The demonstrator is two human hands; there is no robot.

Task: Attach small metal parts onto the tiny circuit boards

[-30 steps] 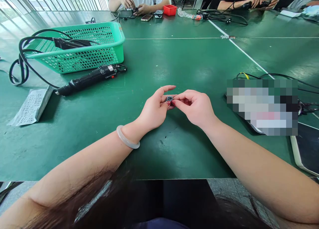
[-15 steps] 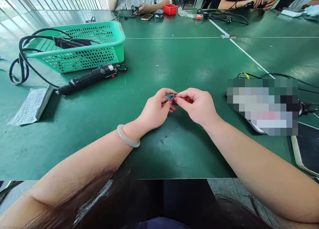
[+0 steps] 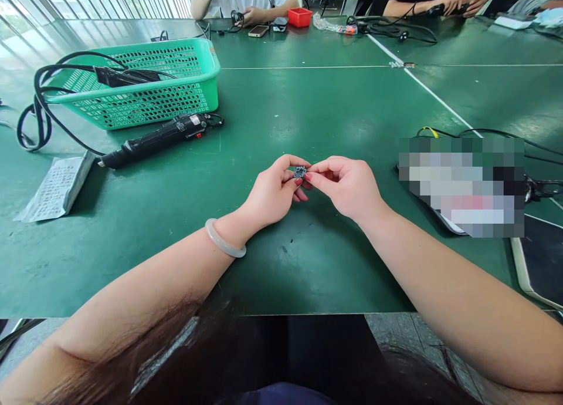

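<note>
A small dark part with pale markings (image 3: 299, 172), perhaps a circuit board, is held up over the green table (image 3: 281, 264) between both hands. My left hand (image 3: 270, 188) pinches it from the left with thumb and forefinger, the other fingers curled below. From the right, my right hand (image 3: 347, 182) has its thumb and forefinger closed on the part's right edge. Fingertips cover some of the part, so its full shape cannot be made out.
A black electric screwdriver (image 3: 162, 141) lies at left before a green basket (image 3: 145, 103) with black cable. Left of it is a folded written paper (image 3: 55, 188). A blurred-out item (image 3: 461, 188) and a dark tablet-like object (image 3: 543, 258) lie right. Co-workers sit across, near a red box (image 3: 299, 17).
Both hands and the small part have shifted very slightly, the part turning a little in the fingers. Across the table, a co-worker's raised hand has gone higher.
</note>
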